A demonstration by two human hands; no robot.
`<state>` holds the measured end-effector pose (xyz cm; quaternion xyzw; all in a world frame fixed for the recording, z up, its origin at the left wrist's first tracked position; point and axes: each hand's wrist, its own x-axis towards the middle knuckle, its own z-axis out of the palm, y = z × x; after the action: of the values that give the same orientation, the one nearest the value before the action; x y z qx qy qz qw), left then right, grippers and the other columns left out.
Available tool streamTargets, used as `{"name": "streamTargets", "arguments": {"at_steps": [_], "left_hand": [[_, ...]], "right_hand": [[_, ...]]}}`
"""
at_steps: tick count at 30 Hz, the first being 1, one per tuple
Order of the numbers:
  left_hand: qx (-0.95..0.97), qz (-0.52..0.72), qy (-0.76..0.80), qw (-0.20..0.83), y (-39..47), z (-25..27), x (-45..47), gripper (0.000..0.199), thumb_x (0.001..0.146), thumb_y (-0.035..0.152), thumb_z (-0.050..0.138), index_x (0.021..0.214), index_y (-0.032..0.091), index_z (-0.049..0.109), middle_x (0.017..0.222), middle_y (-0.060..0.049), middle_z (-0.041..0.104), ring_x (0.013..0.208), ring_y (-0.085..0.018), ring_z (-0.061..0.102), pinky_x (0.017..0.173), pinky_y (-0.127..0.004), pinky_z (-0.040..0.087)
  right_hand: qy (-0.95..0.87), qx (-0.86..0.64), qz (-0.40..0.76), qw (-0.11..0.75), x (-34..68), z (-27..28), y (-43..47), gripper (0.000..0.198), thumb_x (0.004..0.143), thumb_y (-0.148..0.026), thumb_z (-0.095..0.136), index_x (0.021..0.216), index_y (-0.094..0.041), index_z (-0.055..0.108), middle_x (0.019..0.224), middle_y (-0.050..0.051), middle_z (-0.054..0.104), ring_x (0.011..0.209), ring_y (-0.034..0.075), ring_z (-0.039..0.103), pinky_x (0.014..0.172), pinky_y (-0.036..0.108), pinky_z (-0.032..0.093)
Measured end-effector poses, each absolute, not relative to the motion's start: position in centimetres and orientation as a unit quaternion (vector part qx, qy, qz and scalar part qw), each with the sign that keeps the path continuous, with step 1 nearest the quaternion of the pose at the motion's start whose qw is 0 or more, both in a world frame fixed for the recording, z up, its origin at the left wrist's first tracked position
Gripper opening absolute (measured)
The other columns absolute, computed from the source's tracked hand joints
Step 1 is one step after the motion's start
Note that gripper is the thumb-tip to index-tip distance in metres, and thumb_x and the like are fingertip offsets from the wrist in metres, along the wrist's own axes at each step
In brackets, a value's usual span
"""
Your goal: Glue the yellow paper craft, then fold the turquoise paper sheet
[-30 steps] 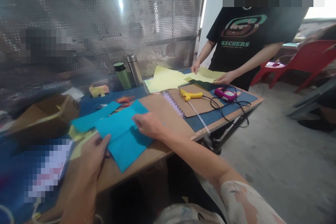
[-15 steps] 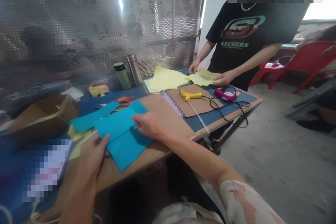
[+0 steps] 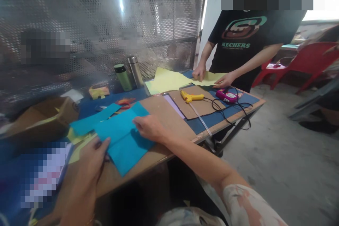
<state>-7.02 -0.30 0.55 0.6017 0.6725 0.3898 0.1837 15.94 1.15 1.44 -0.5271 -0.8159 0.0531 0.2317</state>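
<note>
A creased blue sheet of paper (image 3: pixel 120 136) lies slanted over the brown board (image 3: pixel 161 109) at the table's front edge. Its left edge is held between the thumb and fingers of my left hand (image 3: pixel 96 152). My right hand (image 3: pixel 148 127) is closed, its curled fingertips on the upper part of the sheet, at the end of a crease. A second blue piece (image 3: pixel 96 117) lies just behind, partly over some yellow paper (image 3: pixel 76 136). Orange-handled scissors (image 3: pixel 125 103) rest beyond it, partly covered.
Across the table a co-worker's hands (image 3: pixel 225 79) handle a yellow sheet (image 3: pixel 208 77). A yellow glue gun (image 3: pixel 192 96) lies on cardboard, its black cord near a purple device (image 3: pixel 227 95). Two flasks (image 3: pixel 123 77) stand at the mesh screen; a cardboard box (image 3: pixel 63 111) is at left.
My hands and the blue sheet have hardly moved. The co-worker's hand on the left of the yellow sheet has come forward and now presses down on it.
</note>
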Motion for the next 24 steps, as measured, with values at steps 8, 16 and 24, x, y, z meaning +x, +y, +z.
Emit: {"name": "streamTargets", "arguments": {"at_steps": [8, 16, 24], "left_hand": [[0.595, 0.379, 0.677, 0.208, -0.7, 1.4, -6.6, 0.038, 0.067, 0.059, 0.061, 0.056, 0.027, 0.044, 0.039, 0.003, 0.05, 0.043, -0.02, 0.051, 0.053, -0.033, 0.04], [0.601, 0.387, 0.667, 0.21, -0.1, 0.2, -7.4, 0.04, 0.071, 0.059, 0.062, 0.057, 0.027, 0.042, 0.04, 0.004, 0.049, 0.042, -0.019, 0.05, 0.051, -0.032, 0.039], [0.598, 0.371, 0.679, 0.211, -0.1, 0.3, -7.5, 0.039, 0.073, 0.056, 0.063, 0.057, 0.026, 0.042, 0.041, 0.004, 0.049, 0.044, -0.019, 0.051, 0.051, -0.031, 0.038]], "right_hand": [[-0.818, -0.524, 0.062, 0.228, 16.0, 1.7, 1.0, 0.022, 0.098, -0.019, 0.05, 0.105, -0.02, 0.07, 0.094, 0.008, 0.076, 0.078, 0.019, 0.06, 0.061, 0.031, 0.022], [-0.818, -0.522, 0.064, 0.234, 16.1, 1.6, 1.1, 0.022, 0.099, -0.022, 0.048, 0.1, -0.021, 0.07, 0.089, 0.006, 0.074, 0.075, 0.019, 0.058, 0.061, 0.031, 0.021], [-0.821, -0.52, 0.057, 0.229, 16.1, 1.8, 0.9, 0.022, 0.1, -0.02, 0.046, 0.099, -0.02, 0.068, 0.089, 0.006, 0.073, 0.075, 0.018, 0.058, 0.06, 0.032, 0.02]]}}
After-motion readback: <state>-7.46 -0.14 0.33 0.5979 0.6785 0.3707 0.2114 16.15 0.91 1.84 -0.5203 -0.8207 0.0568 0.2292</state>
